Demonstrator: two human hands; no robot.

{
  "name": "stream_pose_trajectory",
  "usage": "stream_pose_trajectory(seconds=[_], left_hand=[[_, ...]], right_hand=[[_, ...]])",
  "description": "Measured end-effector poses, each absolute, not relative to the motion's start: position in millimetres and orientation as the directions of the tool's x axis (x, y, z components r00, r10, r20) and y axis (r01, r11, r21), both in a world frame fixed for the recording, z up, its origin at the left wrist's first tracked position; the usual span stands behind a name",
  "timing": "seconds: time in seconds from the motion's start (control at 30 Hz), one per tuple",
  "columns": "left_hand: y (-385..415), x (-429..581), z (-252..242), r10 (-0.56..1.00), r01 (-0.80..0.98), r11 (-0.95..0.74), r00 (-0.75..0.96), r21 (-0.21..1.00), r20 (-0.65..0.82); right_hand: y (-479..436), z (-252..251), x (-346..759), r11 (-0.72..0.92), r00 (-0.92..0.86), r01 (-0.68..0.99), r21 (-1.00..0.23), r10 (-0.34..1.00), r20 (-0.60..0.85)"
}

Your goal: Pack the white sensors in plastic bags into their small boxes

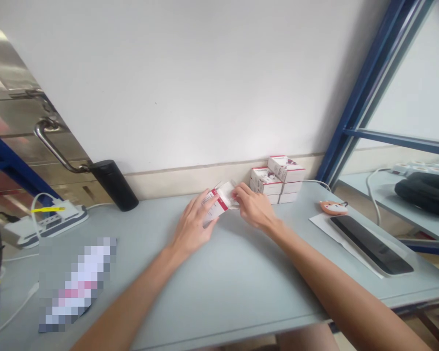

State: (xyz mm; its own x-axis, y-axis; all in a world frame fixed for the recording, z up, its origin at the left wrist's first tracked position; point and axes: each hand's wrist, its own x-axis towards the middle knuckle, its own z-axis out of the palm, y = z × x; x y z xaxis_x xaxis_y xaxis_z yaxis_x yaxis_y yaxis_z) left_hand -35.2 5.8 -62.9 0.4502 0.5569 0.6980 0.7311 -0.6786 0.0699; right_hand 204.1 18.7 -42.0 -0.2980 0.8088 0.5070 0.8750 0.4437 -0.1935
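Note:
Both my hands reach to the far middle of the grey table (219, 287) and hold one small white box with a red stripe (219, 201). My left hand (193, 225) grips the box's left side, fingers curled round it. My right hand (253, 207) pinches its right end, where a flap seems to stand open. Just right of the hands, a stack of several similar white-and-red boxes (278, 179) stands against the wall.
A black cylinder (114, 185) leans at the wall on the left, beside a white power strip (44, 223) with cables. A dark phone (371, 244) lies on white paper at the right, near a small orange object (332, 207). A blue frame (366, 92) stands right.

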Motion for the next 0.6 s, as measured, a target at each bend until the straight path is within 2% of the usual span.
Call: stream_pose_trajectory(seconds=[0.1, 0.17, 0.3, 0.37, 0.47, 0.6], left_hand=[[5.6, -37.4, -62.3, 0.571, 0.739, -0.671, 0.453, 0.071, 0.685], [5.6, -39.5, -61.5, 0.582, 0.741, -0.667, 0.452, 0.078, 0.676], [10.5, -45.7, -61.4, 0.645, 0.774, -0.623, 0.426, 0.114, 0.634], [16.3, -50.1, -63.2, 0.678, 0.797, -0.587, 0.392, 0.139, 0.622], [25.3, -56.9, -66.6, 0.714, 0.851, -0.505, 0.320, 0.142, 0.623], [29.1, -60.9, -66.9, 0.734, 0.921, -0.382, 0.257, 0.070, 0.628]], right_hand=[[19.6, -40.8, 210.6, 0.436, -0.206, 0.849, -0.299, 0.794, 0.573], [20.5, -41.5, 213.3, 0.439, -0.119, 0.797, -0.415, 0.788, 0.604], [24.8, -45.3, 214.1, 0.433, 0.060, 0.567, -0.700, 0.826, 0.560], [28.3, -47.6, 214.4, 0.410, 0.141, 0.451, -0.793, 0.844, 0.517], [33.5, -50.8, 216.6, 0.369, 0.226, 0.379, -0.849, 0.853, 0.471], [35.7, -52.0, 219.3, 0.342, 0.250, 0.363, -0.867, 0.860, 0.444]])
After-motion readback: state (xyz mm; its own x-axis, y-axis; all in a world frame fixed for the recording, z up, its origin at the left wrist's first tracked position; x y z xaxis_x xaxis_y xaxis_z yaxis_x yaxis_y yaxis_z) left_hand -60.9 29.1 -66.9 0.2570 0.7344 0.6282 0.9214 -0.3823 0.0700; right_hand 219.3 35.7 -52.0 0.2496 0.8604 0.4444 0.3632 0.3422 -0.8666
